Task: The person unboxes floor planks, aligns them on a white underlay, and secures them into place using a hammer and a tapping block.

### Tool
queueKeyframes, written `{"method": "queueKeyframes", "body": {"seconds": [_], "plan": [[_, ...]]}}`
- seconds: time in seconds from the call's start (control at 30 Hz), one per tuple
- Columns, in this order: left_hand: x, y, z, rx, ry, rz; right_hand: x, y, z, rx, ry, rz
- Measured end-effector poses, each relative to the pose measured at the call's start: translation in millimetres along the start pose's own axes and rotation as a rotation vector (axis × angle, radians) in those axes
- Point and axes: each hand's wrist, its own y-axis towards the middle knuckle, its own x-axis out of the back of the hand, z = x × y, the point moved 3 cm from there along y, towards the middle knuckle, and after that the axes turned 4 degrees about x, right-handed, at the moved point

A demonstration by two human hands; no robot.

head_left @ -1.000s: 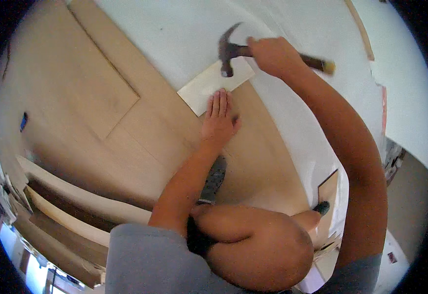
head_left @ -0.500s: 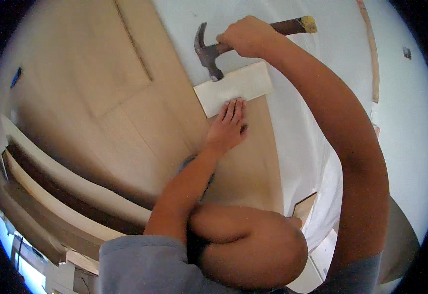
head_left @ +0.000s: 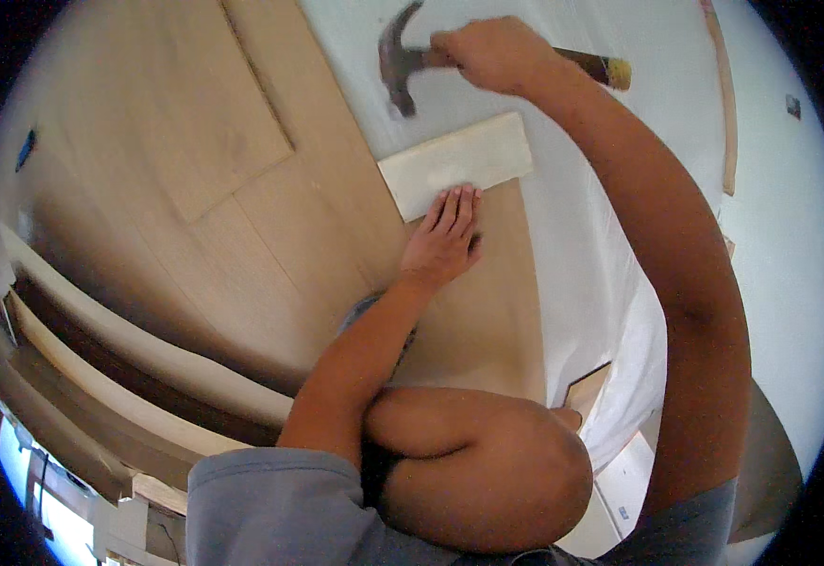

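Observation:
My right hand (head_left: 506, 57) is wrapped round the handle of a claw hammer (head_left: 400, 61), close to its head. The hammer is held up beyond a pale rectangular block (head_left: 459, 156), apart from it, with the striking face toward the block. This block lies across the far end of a light wood-look plank (head_left: 487, 292). My left hand (head_left: 442, 245) rests with outstretched fingers on the block's near edge, its palm over the plank. To the left, the plank borders other wood-look floor planks (head_left: 270, 198).
White sheeting (head_left: 572, 264) lies along the plank's right side. Long pale boards (head_left: 138, 311) run along the left. My bent knee (head_left: 535, 472) is close below the left hand. A dark greyish thing (head_left: 360, 309) shows partly behind my left forearm. A narrow wooden strip (head_left: 725, 104) lies far right.
The hammer has lifted away from the block, upward in the picture, with my right hand. My left hand stays on the block.

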Motion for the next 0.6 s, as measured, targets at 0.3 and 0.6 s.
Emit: {"method": "queueKeyframes", "body": {"seconds": [0.3,0.6], "plan": [[-3.6,6.7,-1.0,-0.001,-0.012,-0.034,-35.5,-15.3,1.2,0.008,-0.125,0.153],[5.8,0.9,3.1,-0.022,0.015,-0.039,36.1,1.0,-4.4,-0.326,0.22,-0.232]]}}
